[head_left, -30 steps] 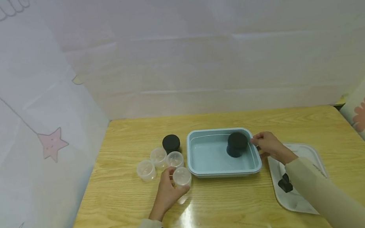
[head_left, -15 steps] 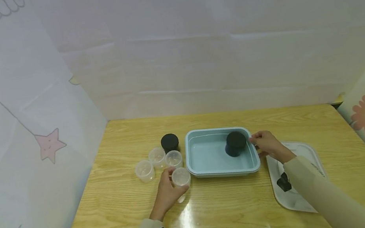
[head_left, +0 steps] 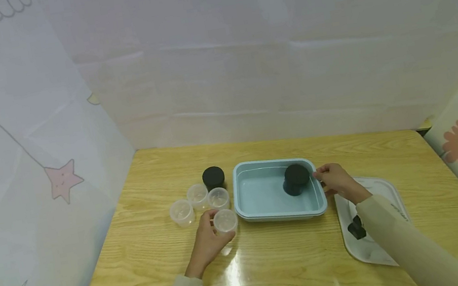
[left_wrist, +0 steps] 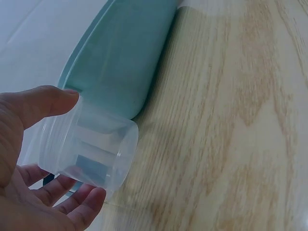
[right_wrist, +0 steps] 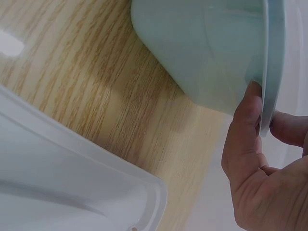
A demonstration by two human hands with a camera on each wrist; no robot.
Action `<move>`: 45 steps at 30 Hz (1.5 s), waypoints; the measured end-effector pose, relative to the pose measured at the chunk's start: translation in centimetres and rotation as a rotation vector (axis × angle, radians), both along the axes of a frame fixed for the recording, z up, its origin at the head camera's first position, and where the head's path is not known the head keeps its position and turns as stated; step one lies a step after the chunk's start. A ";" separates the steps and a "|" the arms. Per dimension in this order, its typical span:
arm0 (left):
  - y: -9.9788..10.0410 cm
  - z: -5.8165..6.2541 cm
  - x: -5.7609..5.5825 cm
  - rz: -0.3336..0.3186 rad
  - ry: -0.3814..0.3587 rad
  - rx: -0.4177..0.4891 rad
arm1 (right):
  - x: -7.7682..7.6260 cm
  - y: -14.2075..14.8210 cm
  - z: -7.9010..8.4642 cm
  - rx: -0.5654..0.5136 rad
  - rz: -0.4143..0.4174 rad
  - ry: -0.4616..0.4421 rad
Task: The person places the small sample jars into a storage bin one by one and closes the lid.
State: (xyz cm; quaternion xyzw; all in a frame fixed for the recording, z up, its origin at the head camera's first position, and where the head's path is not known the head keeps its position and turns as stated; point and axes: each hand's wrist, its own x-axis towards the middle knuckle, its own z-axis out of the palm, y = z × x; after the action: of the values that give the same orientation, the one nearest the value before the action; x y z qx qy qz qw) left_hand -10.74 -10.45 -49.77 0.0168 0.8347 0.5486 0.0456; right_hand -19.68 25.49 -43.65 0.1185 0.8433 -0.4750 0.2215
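Observation:
My left hand (head_left: 209,238) holds a clear plastic cup (left_wrist: 103,144) between thumb and fingers, beside the near left corner of a light blue tub (head_left: 264,196). The cup looks empty. My right hand (head_left: 336,181) pinches the tub's right rim, thumb on one side and fingers beneath the lip, as the right wrist view shows. Inside the tub, toward its right end, stands a black-lidded jar (head_left: 296,179). Left of the tub are several more clear cups (head_left: 182,212) and another black-lidded jar (head_left: 214,177) behind them.
A white tray (head_left: 374,252) lies on the wooden table (head_left: 293,263) under my right forearm, close to the tub's right side. Patterned cloth walls (head_left: 247,85) enclose the table at the back and both sides.
The left hand with its clear cup has shifted very slightly to the left and away from me. My right hand keeps its pinch on the tub's rim.

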 end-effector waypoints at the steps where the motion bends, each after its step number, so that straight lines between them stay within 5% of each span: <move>1: 0.0 0.1 0.0 0.000 0.000 0.003 | 0.0 0.0 0.1 0.002 -0.001 0.001; 19: -0.9 3.1 -0.4 0.012 0.019 0.027 | -0.1 0.3 0.1 0.000 -0.006 0.003; 45: 0.1 5.2 -1.5 -0.010 0.093 0.021 | 0.0 -0.1 -0.2 -0.006 -0.016 0.003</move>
State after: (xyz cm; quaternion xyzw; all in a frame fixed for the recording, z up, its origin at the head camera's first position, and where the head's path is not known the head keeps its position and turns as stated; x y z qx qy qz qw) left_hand -12.29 -10.37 -44.55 0.0470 0.8300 0.5557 0.0095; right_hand -19.70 25.42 -43.88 0.1236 0.8413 -0.4796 0.2168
